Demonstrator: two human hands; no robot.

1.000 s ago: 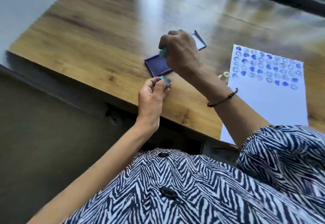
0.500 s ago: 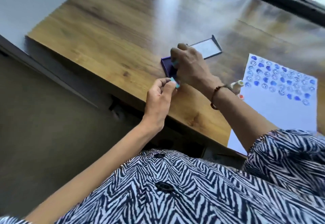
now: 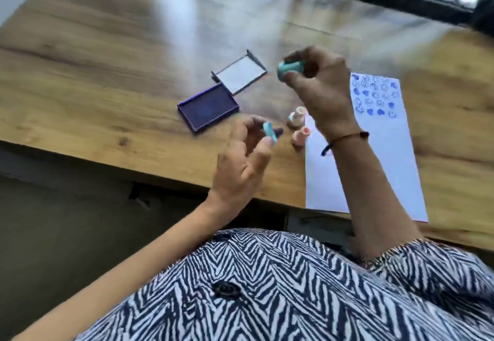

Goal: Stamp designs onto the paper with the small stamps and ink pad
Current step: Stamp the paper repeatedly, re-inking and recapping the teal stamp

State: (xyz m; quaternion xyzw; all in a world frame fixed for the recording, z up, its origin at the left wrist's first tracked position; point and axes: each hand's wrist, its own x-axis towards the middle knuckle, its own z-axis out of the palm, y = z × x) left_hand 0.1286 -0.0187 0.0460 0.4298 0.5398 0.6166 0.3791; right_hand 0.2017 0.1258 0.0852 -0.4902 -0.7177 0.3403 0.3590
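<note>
The right hand (image 3: 318, 84) pinches a teal stamp (image 3: 290, 69) between thumb and fingertips, clamped on its barrel. The stamp lies nearly level, its long axis running left to right, and its wider end points left, toward the ink pad (image 3: 208, 107). It is raised clear of the table (image 3: 93, 54).

Taking the paper (image 3: 385, 137) as the landmark: the held stamp hangs off the sheet's far-left corner, just beyond its edge, and the blue prints (image 3: 374, 96) fill the sheet's far end right behind the hand. The bare part of the sheet lies nearer the person, under the right forearm. So the stamp face probably has to turn downward and travel right and toward the person to land on clean paper.

The left hand (image 3: 240, 164) is left of the sheet, nipping a small teal piece (image 3: 269, 131), likely the cap. Two pinkish stamps (image 3: 298, 126) stand against the paper's left edge. The ink pad sits open, well to the left, lid (image 3: 240, 74) flat behind.
</note>
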